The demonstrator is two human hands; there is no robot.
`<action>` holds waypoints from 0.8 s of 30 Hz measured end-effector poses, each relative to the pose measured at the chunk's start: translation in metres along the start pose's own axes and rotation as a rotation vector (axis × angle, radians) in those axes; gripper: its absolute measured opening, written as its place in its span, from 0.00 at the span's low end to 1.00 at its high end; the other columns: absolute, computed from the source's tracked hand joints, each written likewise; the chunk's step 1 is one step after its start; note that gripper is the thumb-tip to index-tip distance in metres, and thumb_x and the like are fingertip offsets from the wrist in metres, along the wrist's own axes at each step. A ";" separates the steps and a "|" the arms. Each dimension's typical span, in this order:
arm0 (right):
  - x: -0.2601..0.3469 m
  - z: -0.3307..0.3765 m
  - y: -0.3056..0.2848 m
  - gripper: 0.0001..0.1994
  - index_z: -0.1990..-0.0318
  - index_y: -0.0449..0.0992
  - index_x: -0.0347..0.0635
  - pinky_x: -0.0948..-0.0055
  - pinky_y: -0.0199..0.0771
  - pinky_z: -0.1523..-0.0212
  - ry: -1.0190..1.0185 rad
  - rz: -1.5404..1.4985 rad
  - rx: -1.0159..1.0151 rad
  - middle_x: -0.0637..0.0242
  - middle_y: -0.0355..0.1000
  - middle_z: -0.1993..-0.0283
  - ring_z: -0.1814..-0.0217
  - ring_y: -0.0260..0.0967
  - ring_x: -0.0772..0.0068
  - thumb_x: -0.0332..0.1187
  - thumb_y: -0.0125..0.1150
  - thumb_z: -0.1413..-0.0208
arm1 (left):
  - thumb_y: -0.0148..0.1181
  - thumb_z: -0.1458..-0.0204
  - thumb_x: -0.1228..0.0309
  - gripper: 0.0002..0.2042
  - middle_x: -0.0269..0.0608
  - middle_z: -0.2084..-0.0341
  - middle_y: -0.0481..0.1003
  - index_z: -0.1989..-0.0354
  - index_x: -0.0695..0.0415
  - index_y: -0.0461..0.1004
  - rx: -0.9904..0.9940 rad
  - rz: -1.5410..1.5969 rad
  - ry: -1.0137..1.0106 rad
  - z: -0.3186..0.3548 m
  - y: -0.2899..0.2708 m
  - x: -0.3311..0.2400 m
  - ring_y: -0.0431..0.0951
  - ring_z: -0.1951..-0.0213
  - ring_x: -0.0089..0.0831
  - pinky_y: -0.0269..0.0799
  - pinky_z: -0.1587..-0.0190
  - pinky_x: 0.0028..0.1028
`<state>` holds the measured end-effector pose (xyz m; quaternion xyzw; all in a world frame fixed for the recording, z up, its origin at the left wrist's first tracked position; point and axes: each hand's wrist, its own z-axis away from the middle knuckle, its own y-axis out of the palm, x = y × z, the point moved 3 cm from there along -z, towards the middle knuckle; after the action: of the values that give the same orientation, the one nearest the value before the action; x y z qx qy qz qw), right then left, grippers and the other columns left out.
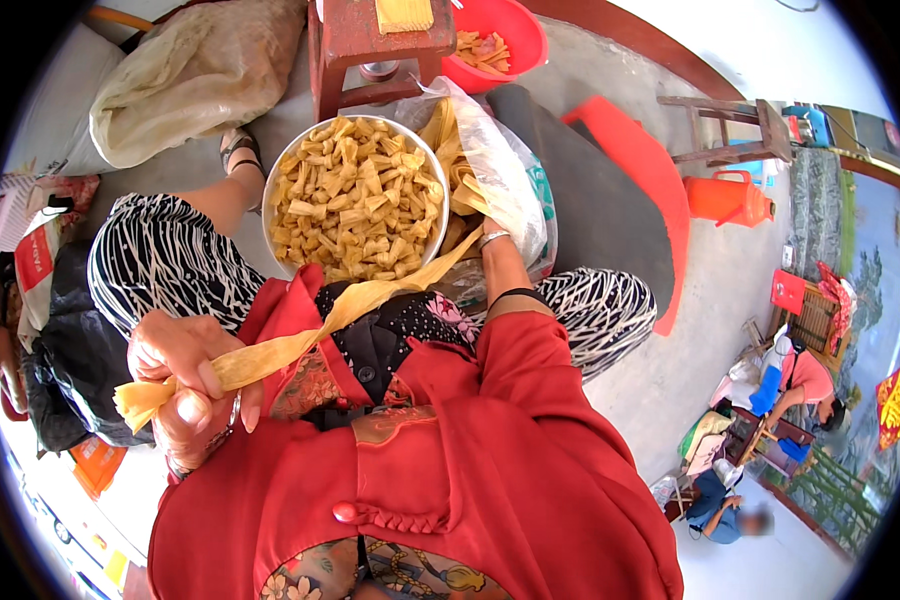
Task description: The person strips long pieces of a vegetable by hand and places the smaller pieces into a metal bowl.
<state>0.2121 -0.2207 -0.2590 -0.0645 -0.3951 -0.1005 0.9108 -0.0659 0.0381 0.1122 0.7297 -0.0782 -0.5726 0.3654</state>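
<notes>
My left hand (192,385) is closed around a long, pale yellow strip (340,308) that looks like tofu skin. Its bunched end pokes out beyond the thumb. From there the strip slants up across my lap to my right wrist. My right hand (490,232) reaches into an open clear plastic bag (510,185) of yellow sheets (452,140); its fingers are hidden there. Left of the bag, between my knees, stands a round metal basin (440,196) heaped with small knotted yellow pieces (355,205).
Beyond the basin are a worn red wooden stool (332,50) and a red plastic basin (530,50) with yellow pieces. A large sack (195,85) lies far left. On the right are a dark mat (590,190), an orange-red jug (720,202), a bench (730,130) and two people (810,380).
</notes>
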 end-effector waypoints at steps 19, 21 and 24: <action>0.047 0.218 -0.025 0.10 0.60 0.69 0.41 0.77 0.45 0.91 0.039 0.103 0.346 0.75 0.50 0.88 0.92 0.42 0.82 0.28 0.38 0.40 | 0.57 0.49 0.70 0.10 0.31 0.88 0.63 0.69 0.57 0.61 0.196 -0.012 0.062 0.023 -0.002 -0.022 0.65 0.90 0.22 0.68 0.86 0.22; 0.054 0.236 -0.027 0.10 0.60 0.69 0.41 0.78 0.44 0.91 0.029 0.106 0.340 0.76 0.50 0.88 0.91 0.43 0.82 0.28 0.38 0.39 | 0.57 0.49 0.70 0.10 0.31 0.88 0.63 0.68 0.57 0.61 0.169 -0.015 0.098 0.021 -0.003 -0.021 0.65 0.89 0.22 0.68 0.86 0.22; 0.065 0.257 -0.030 0.11 0.61 0.70 0.40 0.79 0.45 0.89 0.023 0.129 0.348 0.77 0.51 0.87 0.90 0.43 0.85 0.27 0.38 0.40 | 0.57 0.49 0.70 0.09 0.30 0.87 0.63 0.68 0.57 0.61 0.143 -0.019 0.111 0.018 0.001 -0.021 0.64 0.89 0.21 0.69 0.85 0.22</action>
<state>0.0667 -0.2077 -0.0352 0.0700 -0.3910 0.0272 0.9173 -0.0887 0.0403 0.1278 0.7852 -0.0918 -0.5277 0.3106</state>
